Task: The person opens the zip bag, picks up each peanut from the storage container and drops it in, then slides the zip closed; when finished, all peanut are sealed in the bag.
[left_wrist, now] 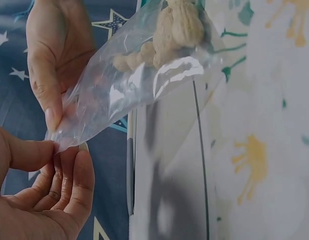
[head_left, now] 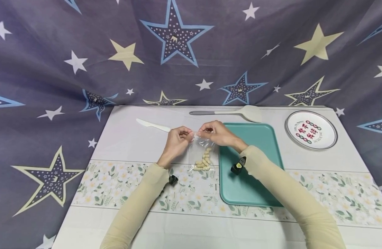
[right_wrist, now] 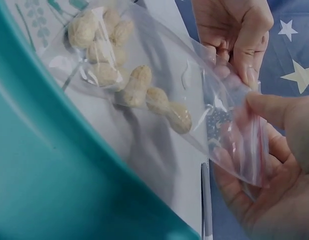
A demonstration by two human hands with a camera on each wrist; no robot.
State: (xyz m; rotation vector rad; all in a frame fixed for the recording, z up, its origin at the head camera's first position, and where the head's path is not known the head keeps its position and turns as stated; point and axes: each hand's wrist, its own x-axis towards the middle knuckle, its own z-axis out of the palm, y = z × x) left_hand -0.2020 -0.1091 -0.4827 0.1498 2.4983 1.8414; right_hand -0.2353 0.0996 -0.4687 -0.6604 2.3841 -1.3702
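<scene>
Both hands hold a clear zip bag (head_left: 195, 152) by its top edge, above the table. Several unshelled peanuts (head_left: 204, 163) lie in the lower part of the bag. My left hand (head_left: 178, 140) pinches the top edge between thumb and fingers; the left wrist view shows the bag's corner in that pinch (left_wrist: 57, 145). Close beside it, my right hand (head_left: 220, 134) pinches the same edge, its thumb near the left fingertips. In the right wrist view, a reddish line runs along the bag's mouth and peanuts (right_wrist: 137, 87) show through the plastic.
A teal tray (head_left: 250, 186) lies under the right forearm. Behind it is a spatula (head_left: 229, 112) with a grey handle. A white knife (head_left: 152, 125) lies left of the hands, and a white plate (head_left: 326, 133) with red characters sits at the right. A starry curtain (head_left: 191, 83) hangs behind.
</scene>
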